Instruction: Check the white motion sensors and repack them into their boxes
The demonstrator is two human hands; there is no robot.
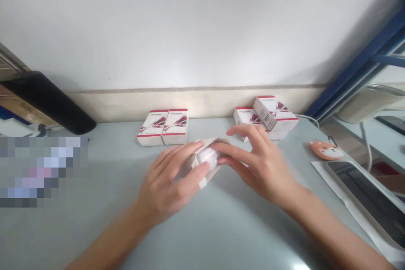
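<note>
In the middle of the head view is a small cardboard box (205,182), tilted, its open end facing me. A white item in what looks like clear wrapping (207,157) fills the opening. My left hand (171,181) is closed round the left side of the box, its thumb across the opening against the white item. From the right, my right hand (261,164) grips the edge of the opening between thumb and index finger, while another finger is raised. Whether those fingertips also touch the white item, I cannot tell.
Two white-and-red boxes (163,127) lie side by side near the wall. More such boxes (275,112) are stacked at the back right. An orange animal-faced object (325,150) and a phone (368,194) lie at the right. A black object (50,101) leans at the left.
</note>
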